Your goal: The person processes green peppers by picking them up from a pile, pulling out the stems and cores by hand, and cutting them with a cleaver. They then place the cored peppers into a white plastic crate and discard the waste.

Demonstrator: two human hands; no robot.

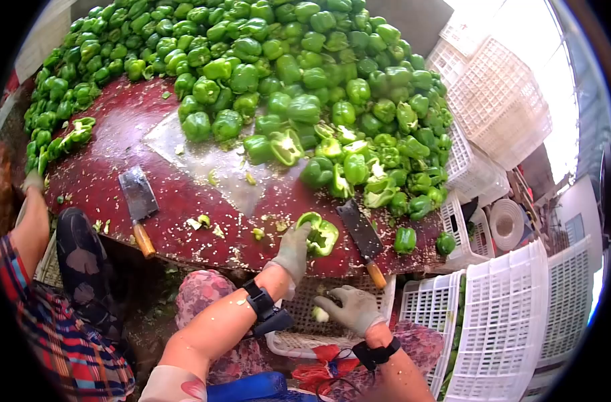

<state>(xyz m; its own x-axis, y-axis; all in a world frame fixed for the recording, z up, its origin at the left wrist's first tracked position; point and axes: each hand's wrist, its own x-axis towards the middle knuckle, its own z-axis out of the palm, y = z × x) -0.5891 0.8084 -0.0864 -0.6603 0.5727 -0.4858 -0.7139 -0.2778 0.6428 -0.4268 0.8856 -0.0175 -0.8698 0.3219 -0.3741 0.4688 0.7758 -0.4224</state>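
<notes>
My left hand (293, 253), in a pale glove, grips a cut green bell pepper (324, 238) at the table's front edge; the pepper's hollow inside faces up. My right hand (357, 309), also gloved, hovers over a white plastic crate (298, 345) below the edge. Its fingers are apart, and a pale pepper core (321, 314) lies just below its thumb, seemingly loose. A cleaver (360, 231) with a wooden handle rests on the table right of the held pepper, blade pointing away.
A large heap of green bell peppers (252, 50) covers the back of the red table (104, 174). Another cleaver (138, 194) lies at left. A co-worker's hand (33, 181) touches peppers at far left. White crates (500, 321) stand at right.
</notes>
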